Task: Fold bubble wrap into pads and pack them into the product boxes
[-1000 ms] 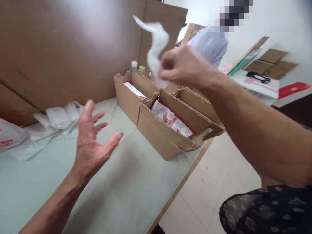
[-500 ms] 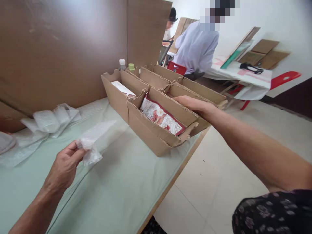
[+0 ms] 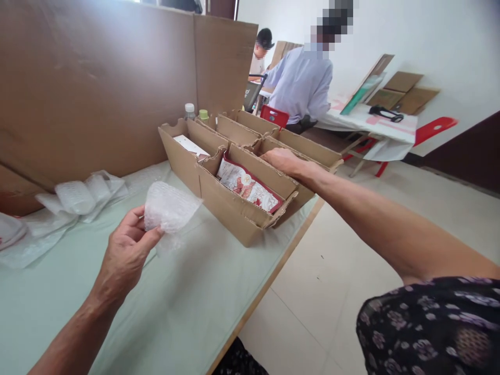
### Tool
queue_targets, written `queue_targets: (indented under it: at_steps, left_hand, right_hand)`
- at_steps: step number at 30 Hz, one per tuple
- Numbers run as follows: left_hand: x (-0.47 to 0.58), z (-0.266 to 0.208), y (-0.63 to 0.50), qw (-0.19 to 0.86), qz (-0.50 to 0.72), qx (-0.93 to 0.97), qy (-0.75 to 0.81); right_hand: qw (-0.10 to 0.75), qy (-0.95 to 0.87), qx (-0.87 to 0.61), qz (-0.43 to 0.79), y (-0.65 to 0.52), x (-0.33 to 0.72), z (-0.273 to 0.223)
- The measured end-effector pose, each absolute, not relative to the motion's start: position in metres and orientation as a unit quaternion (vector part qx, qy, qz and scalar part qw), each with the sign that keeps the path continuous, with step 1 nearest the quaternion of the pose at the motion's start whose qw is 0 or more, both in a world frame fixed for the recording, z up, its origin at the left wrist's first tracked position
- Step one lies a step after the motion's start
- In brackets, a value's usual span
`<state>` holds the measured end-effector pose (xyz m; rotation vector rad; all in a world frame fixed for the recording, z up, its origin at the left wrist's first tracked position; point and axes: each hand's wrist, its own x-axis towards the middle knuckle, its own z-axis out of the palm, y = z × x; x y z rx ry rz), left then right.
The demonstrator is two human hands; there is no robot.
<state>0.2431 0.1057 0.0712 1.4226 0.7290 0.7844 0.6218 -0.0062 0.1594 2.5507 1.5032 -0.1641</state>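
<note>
My left hand [image 3: 130, 242] pinches a clear bubble wrap bag [image 3: 170, 205] between thumb and fingers, above the green-covered table [image 3: 164, 307]. My right hand [image 3: 283, 160] reaches down into a middle compartment of a divided cardboard box [image 3: 230, 213]; its fingers are hidden behind the dividers, so I cannot see what they touch. In the nearest compartment leans a red and white printed packet [image 3: 250, 185]. A white box-like item [image 3: 191, 146] lies in the compartment to the left of it.
More bubble wrap [image 3: 78, 198] lies at the left, before a tall cardboard panel [image 3: 117, 94]. Two bottles, one with a white cap [image 3: 189, 108], one with a green cap [image 3: 203, 113], stand behind the box. A person in a pale shirt [image 3: 299, 83] sits beyond, near a red chair [image 3: 435, 130].
My left hand has moved right and slightly up with the bubble wrap bag, which now shows broader. My right hand has stayed in the box while the view shifted a little.
</note>
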Motion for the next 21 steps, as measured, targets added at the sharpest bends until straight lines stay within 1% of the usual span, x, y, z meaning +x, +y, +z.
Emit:
queue_targets:
  at_steps: [2,3,5,7,8,9,10,11,13,15,16,18,19,21]
  left_hand:
    - [0.242,0.074,0.105,0.626,0.348,0.624,0.312]
    - [0.242,0.076,0.104,0.62,0.351,0.631,0.307]
    - [0.246,0.083,0.103,0.605,0.361,0.653,0.277]
    - [0.259,0.092,0.101,0.591,0.388,0.673,0.217]
    - [0.27,0.097,0.099,0.588,0.403,0.678,0.18]
    - [0.283,0.102,0.096,0.588,0.416,0.679,0.142]
    - [0.298,0.107,0.092,0.594,0.424,0.676,0.105]
    - [0.314,0.112,0.088,0.603,0.428,0.669,0.072]
    - [0.342,0.12,0.08,0.628,0.432,0.647,0.026]
    - [0.356,0.124,0.077,0.647,0.456,0.611,0.02]
    - [0.357,0.125,0.08,0.654,0.473,0.59,0.027]
    - [0.344,0.123,0.092,0.669,0.49,0.556,0.057]
    - [0.332,0.12,0.1,0.679,0.485,0.545,0.081]
    - [0.303,0.108,0.117,0.7,0.451,0.533,0.15]
  right_hand:
    - [0.033,0.482,0.875,-0.029,-0.016,0.626,0.168]
    - [-0.017,0.469,0.883,-0.011,-0.022,0.628,0.175]
    - [-0.169,0.453,0.875,0.017,-0.034,0.629,0.192]
    - [-0.348,0.449,0.823,0.006,-0.041,0.617,0.211]
    - [-0.417,0.454,0.787,-0.013,-0.042,0.605,0.219]
    - [-0.456,0.467,0.757,-0.034,-0.041,0.589,0.226]
    - [-0.473,0.485,0.734,-0.053,-0.038,0.569,0.23]
    - [-0.472,0.508,0.717,-0.071,-0.034,0.549,0.233]
    - [-0.441,0.556,0.697,-0.105,-0.024,0.516,0.235]
    - [-0.418,0.578,0.689,-0.124,-0.017,0.509,0.235]
    - [-0.419,0.567,0.701,-0.11,-0.015,0.519,0.235]
    - [-0.43,0.499,0.751,-0.043,-0.018,0.562,0.234]
    - [-0.404,0.44,0.802,0.007,-0.021,0.59,0.231]
    - [-0.332,0.395,0.856,-0.016,-0.029,0.648,0.219]
